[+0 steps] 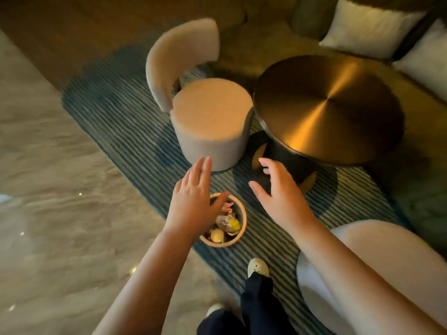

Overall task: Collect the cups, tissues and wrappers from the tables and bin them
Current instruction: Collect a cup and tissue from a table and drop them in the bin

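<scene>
A small round bin stands on the striped rug, just in front of the person's shoe. Inside it lies crumpled rubbish, pink, clear and yellow pieces. The left hand is above the bin's left rim; its grip is open, the fingers straight, and it holds nothing. The right hand is beside it over the rug, with its grip also open, fingers spread and a little bent. Behind them are a beige round chair and a brass round tabletop.
</scene>
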`<state>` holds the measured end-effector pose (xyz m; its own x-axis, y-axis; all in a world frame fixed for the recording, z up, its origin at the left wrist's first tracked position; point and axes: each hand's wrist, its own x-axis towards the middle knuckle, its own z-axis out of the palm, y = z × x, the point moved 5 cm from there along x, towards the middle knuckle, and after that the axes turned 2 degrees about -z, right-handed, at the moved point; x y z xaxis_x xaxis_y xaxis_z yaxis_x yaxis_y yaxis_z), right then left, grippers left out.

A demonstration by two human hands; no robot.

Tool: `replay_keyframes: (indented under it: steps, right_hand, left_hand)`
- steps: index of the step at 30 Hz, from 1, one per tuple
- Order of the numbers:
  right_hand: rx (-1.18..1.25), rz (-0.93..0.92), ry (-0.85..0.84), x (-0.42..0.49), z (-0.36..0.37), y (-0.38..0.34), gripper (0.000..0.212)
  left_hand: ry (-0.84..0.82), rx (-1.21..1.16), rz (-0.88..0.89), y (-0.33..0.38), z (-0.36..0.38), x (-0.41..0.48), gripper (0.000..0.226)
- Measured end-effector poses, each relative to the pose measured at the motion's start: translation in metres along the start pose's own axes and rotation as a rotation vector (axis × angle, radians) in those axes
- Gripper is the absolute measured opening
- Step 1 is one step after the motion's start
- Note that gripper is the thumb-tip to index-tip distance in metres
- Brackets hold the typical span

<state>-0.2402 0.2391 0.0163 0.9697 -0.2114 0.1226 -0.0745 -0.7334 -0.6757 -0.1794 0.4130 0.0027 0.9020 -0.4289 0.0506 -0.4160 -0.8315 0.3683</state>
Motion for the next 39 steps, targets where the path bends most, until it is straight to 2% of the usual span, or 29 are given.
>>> replay_keyframes:
  steps: [3,7,10,14,20,25,27,28,31,32,35,39]
  right_hand:
    - [-0.046,0.03,0.144,-0.038,-0.075,-0.053,0.056]
    - [-0.079,0.039,0.34,-0.093,-0.165,-0.105,0.065]
    - [-0.14,0.045,0.503,-0.137,-0.226,-0.129,0.059]
    - [-0.261,0.082,0.638,-0.213,-0.293,-0.141,0.059]
    - [-0.349,0.229,0.825,-0.381,-0.394,-0.125,0.066]
    - [-0.343,0.46,0.872,-0.556,-0.465,-0.089,0.058]
    - [-0.35,0.563,0.845,-0.624,-0.486,-0.075,0.059]
    - [-0.345,0.606,0.835,-0.653,-0.495,-0.069,0.058]
    - [-0.318,0.68,0.863,-0.739,-0.529,-0.057,0.055]
    - [-0.314,0.699,0.881,-0.763,-0.542,-0.054,0.055]
    - [-0.311,0.723,0.925,-0.82,-0.581,-0.037,0.053]
    - [-0.3,0.721,0.967,-0.863,-0.624,0.004,0.048]
  left_hand:
    - [0.023,0.042,0.152,0.05,-0.082,-0.004,0.08]
    - [0.037,-0.017,0.369,0.127,-0.169,-0.022,0.075]
    - [0.05,-0.076,0.536,0.188,-0.209,-0.048,0.076]
    - [0.053,-0.176,0.729,0.271,-0.231,-0.102,0.078]
    - [-0.089,-0.426,0.984,0.399,-0.234,-0.207,0.069]
    - [-0.044,-0.379,1.17,0.523,-0.208,-0.33,0.07]
    - [-0.133,-0.372,1.186,0.574,-0.186,-0.38,0.071]
    - [-0.246,-0.384,1.184,0.595,-0.172,-0.4,0.069]
    - [-0.723,-0.533,1.12,0.656,-0.134,-0.463,0.049]
    - [-0.778,-0.54,1.142,0.675,-0.129,-0.482,0.049]
    - [-0.706,-0.485,1.22,0.731,-0.119,-0.522,0.071]
    - [-0.41,-0.329,1.317,0.801,-0.113,-0.547,0.073]
